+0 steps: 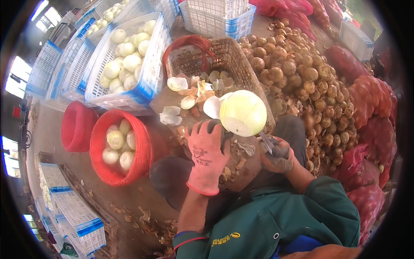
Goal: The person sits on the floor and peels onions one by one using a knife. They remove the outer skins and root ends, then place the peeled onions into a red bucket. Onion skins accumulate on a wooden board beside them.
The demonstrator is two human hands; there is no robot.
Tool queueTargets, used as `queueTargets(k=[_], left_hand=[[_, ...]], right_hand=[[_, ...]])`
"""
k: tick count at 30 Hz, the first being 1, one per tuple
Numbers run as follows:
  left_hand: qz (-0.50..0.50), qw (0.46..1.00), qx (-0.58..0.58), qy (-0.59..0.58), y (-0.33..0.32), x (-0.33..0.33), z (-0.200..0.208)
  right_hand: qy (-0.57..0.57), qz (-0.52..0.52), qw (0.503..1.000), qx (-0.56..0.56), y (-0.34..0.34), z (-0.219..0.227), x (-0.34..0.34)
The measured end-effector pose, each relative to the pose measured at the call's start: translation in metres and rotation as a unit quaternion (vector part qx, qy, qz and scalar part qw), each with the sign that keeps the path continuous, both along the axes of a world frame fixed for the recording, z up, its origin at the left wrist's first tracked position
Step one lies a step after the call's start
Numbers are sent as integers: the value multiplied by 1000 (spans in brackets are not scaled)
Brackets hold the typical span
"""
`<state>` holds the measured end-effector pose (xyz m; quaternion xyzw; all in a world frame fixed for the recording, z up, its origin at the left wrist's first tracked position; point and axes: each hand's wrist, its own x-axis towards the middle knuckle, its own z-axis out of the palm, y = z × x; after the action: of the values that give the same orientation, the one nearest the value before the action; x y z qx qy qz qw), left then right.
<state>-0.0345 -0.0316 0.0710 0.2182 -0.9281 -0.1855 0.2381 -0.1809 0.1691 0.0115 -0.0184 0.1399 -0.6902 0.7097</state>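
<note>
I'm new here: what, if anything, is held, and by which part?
The right hand holds a knife by its handle end. The left hand is below-left of a peeled onion; whether it grips cannot be told.

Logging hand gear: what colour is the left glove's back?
The left glove has a salmon-pink back with dark print, seen in the head view.
</note>
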Motion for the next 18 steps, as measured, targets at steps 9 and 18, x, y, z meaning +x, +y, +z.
queueTargets(k=[9, 18], left_hand=[[75, 958, 155, 228, -47, 15, -1], [39, 836, 462, 294, -72, 12, -16]], right_hand=[[-49, 49, 993, -92, 14, -18, -5], [-10, 47, 998, -28, 3, 16, 0]])
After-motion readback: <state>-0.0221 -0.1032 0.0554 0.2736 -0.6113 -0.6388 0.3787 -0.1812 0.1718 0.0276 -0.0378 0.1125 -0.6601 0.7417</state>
